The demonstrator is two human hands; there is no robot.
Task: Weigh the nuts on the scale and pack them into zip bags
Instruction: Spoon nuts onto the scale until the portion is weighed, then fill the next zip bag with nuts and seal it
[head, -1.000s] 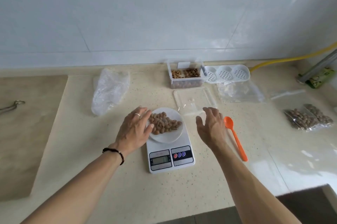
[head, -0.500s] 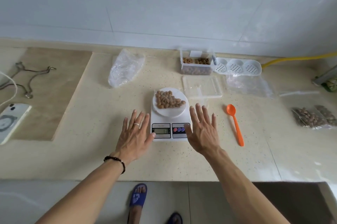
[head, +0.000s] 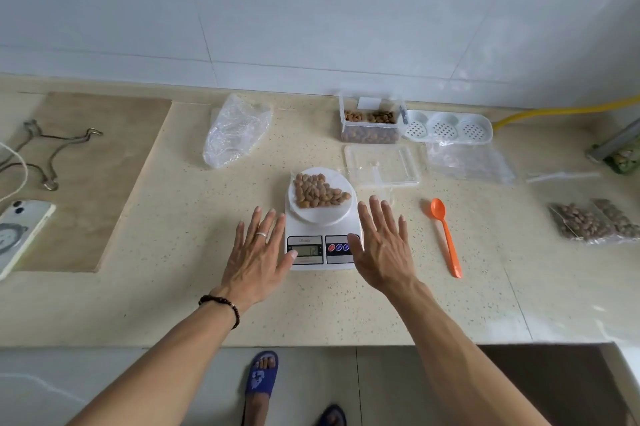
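A white digital scale [head: 308, 230] stands mid-counter with a white plate [head: 323, 214] on top, holding a pile of brown nuts [head: 317, 194]. My left hand [head: 258, 252] lies flat, fingers straight, at the scale's left side, thumb touching its front corner. My right hand [head: 381, 245] lies flat at the right side, thumb over the buttons. An orange spoon [head: 445, 235] lies to the right. Two filled zip bags of nuts [head: 588, 223] sit far right. A clear box of nuts [head: 370, 124] stands at the back.
A clear lid [head: 381, 166] and empty zip bags [head: 467, 162] lie behind the scale. A crumpled plastic bag [head: 235, 129] is back left, a white strainer tray [head: 446, 127] back right. A phone [head: 17, 235] and metal hooks [head: 52, 155] lie far left. The counter edge [head: 311, 344] runs close below my wrists.
My hands drew back from the plate's sides and came down flat beside the scale's front. The view tilted down, showing the counter edge and my feet.
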